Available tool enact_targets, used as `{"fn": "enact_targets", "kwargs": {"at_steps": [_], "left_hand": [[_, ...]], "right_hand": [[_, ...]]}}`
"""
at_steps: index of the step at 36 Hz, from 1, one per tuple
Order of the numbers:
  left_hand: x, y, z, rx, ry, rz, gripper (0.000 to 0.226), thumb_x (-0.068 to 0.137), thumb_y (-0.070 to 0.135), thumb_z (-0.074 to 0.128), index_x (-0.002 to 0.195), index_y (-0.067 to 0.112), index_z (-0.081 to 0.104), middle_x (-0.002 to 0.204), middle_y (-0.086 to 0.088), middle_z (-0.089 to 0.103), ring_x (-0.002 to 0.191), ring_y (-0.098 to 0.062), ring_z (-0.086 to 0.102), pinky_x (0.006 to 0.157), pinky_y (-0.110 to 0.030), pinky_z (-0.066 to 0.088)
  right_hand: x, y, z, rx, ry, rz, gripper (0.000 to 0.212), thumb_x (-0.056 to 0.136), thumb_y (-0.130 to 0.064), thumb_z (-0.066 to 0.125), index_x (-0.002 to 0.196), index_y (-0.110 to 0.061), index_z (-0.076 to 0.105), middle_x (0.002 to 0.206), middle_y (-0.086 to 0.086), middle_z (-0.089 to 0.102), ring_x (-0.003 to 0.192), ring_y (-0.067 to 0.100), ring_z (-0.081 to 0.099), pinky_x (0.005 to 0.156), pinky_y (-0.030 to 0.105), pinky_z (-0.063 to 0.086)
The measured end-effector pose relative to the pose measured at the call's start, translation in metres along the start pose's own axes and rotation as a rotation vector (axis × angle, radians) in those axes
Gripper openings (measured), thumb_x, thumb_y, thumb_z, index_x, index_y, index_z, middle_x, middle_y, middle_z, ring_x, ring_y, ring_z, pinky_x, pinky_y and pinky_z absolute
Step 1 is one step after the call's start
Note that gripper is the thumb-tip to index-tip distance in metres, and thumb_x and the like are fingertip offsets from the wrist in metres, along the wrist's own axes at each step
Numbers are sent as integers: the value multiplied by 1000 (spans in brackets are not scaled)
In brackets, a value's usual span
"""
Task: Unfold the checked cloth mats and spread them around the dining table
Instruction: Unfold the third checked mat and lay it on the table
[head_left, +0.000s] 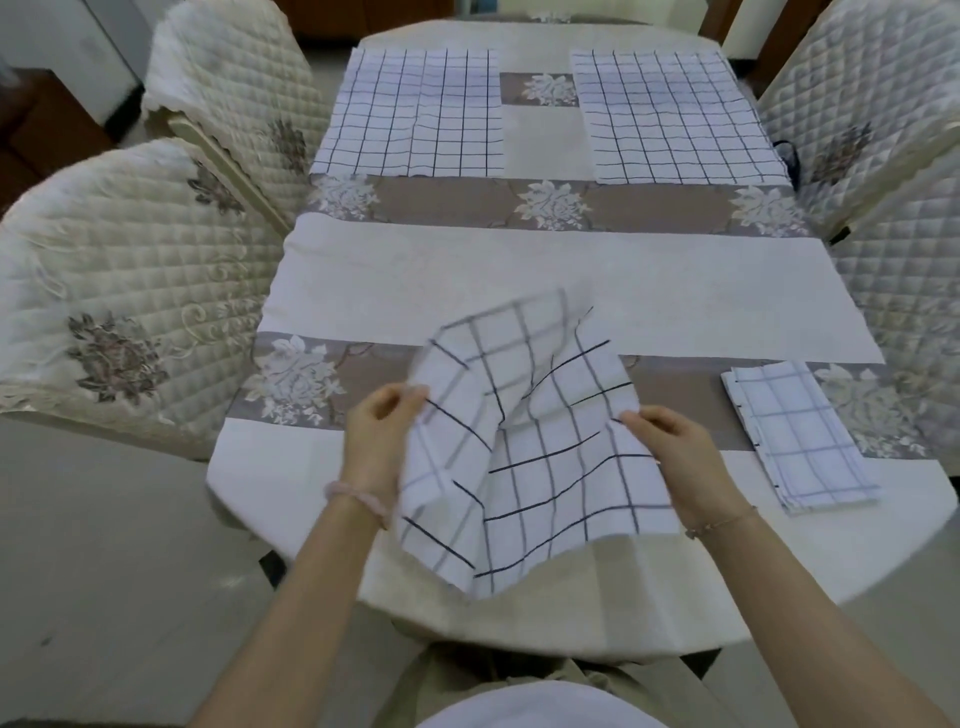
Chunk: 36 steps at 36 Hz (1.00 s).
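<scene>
A white mat with dark checks (540, 457) is held above the near edge of the dining table (519, 280), partly unfolded and rippled. My left hand (379, 436) pinches its left edge and my right hand (675, 452) pinches its right edge. Two more checked mats lie flat at the far end, one on the left (415, 114) and one on the right (675, 114). A folded checked mat (795, 436) rests on the table to the right of my right hand.
The table wears a cream cloth with grey floral bands (467, 202). Quilted chairs stand along both sides: two on the left (130, 291) (234, 88), two on the right (857, 88) (914, 312). Pale tiled floor (104, 571) lies to the lower left.
</scene>
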<state>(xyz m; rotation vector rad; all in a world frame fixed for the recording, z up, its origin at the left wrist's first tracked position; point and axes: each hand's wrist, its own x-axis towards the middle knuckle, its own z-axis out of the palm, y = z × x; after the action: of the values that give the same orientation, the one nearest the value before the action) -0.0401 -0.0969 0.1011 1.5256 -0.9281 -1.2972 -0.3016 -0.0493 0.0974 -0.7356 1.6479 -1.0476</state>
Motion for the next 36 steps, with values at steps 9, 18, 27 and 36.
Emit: {"fn": "enact_targets", "kwargs": {"at_steps": [9, 18, 27, 36], "left_hand": [[59, -47, -106, 217, 175, -275, 20, 88, 20, 61, 71, 14, 52, 67, -8, 42, 65, -17, 40, 58, -29, 33], [48, -57, -117, 324, 176, -301, 11, 90, 7, 53, 80, 9, 59, 80, -13, 58, 79, -25, 54, 74, -35, 46], [42, -49, -110, 345, 195, -222, 15, 87, 21, 63, 82, 7, 58, 80, -12, 57, 79, -23, 53, 74, -34, 43], [25, -57, -121, 281, 256, -200, 27, 80, 26, 65, 67, 12, 46, 66, -9, 49, 67, -18, 47, 66, -27, 38]], "right_hand": [[20, 24, -41, -230, 123, 112, 41, 79, -29, 65, 84, 11, 57, 73, 17, 50, 68, 27, 45, 67, 31, 39], [35, 56, -61, -352, 160, 198, 29, 86, -16, 60, 89, 13, 61, 86, 32, 63, 74, 26, 55, 80, 49, 53], [32, 38, -42, -277, 174, 92, 19, 91, -25, 57, 86, -8, 63, 69, 0, 53, 61, 15, 41, 54, 23, 31], [35, 32, -35, -227, 232, -16, 10, 88, -17, 61, 91, -8, 64, 86, 6, 59, 70, 12, 52, 62, 20, 40]]}}
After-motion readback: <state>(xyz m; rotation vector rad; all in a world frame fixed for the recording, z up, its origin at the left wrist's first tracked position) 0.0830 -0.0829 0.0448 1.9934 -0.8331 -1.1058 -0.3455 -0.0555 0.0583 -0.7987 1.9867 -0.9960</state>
